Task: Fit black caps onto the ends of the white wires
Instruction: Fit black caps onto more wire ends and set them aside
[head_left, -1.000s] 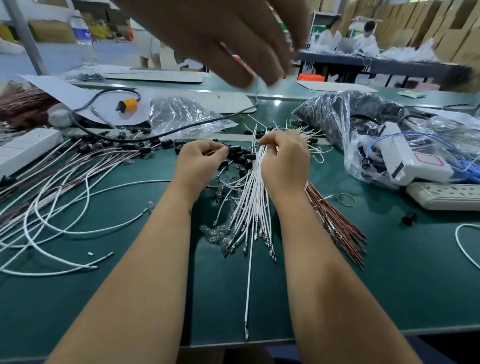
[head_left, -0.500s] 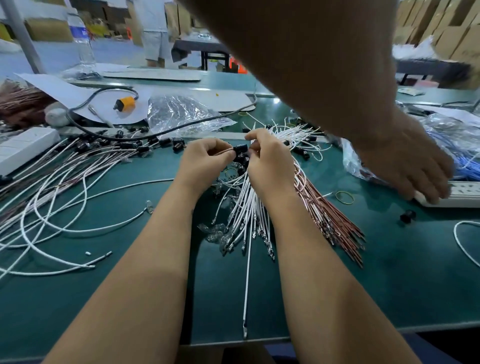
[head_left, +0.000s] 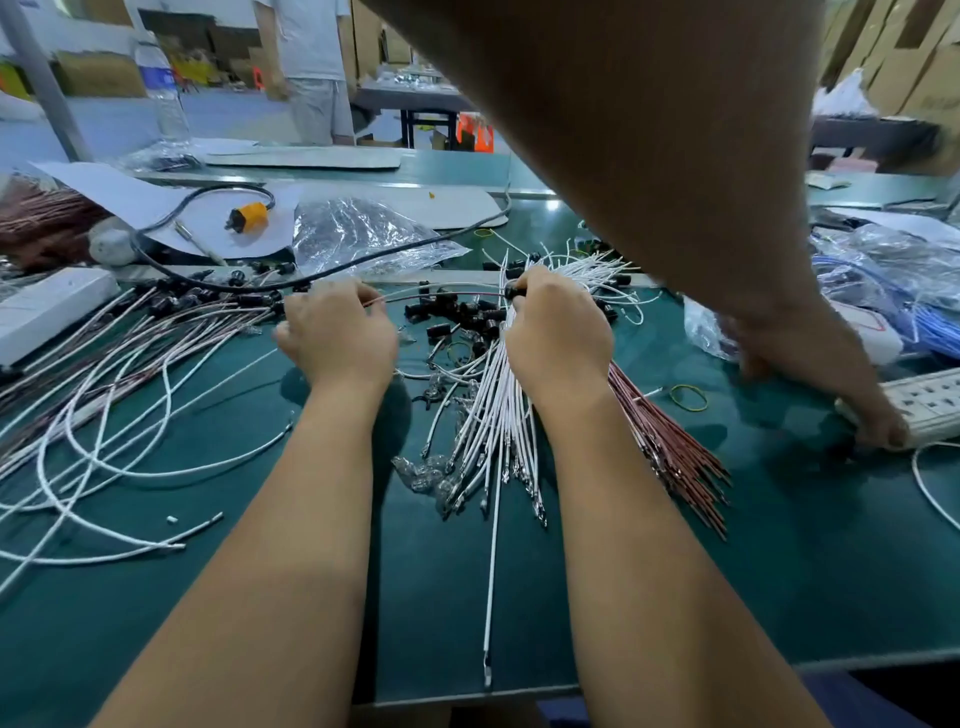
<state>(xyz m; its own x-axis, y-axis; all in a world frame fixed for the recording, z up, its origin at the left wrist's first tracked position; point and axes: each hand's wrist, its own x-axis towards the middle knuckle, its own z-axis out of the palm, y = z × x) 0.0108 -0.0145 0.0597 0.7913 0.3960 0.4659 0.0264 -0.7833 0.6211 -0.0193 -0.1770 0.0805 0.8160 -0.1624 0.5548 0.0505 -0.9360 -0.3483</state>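
The left hand (head_left: 340, 338) is curled and pinches one end of a thin wire (head_left: 441, 297) that runs across to the right hand (head_left: 558, 338). The right hand pinches a small black plastic cap (head_left: 511, 291) at the other end of that wire, w/ fingers curled round it. The wire looks pinkish-white and is stretched nearly straight btwn both hands, just above the dark green table mat (head_left: 779, 571).

Under the right hand lies a big bundle of thin white wires (head_left: 493, 421) w/ little metal tips, fanned out toward the near edge. Loose small black caps (head_left: 457, 314) lie in a heap btwn the hands, touching the bundle's far end. A bundle of thin reddish-brown wires (head_left: 675, 447) lies just beside the white ones, on the right.

On the left, long white wires w/ black caps already on (head_left: 156, 332) sprawl in loops over the mat. Behind them sit a crinkly clear plastic bag (head_left: 358, 234) and a small orange plug on a black cable (head_left: 249, 215).

Another person's big arm (head_left: 675, 156) reaches over from the top, its hand touching a white power strip (head_left: 930, 402) on the right. A yellow rubber band (head_left: 688, 397) lies near it.
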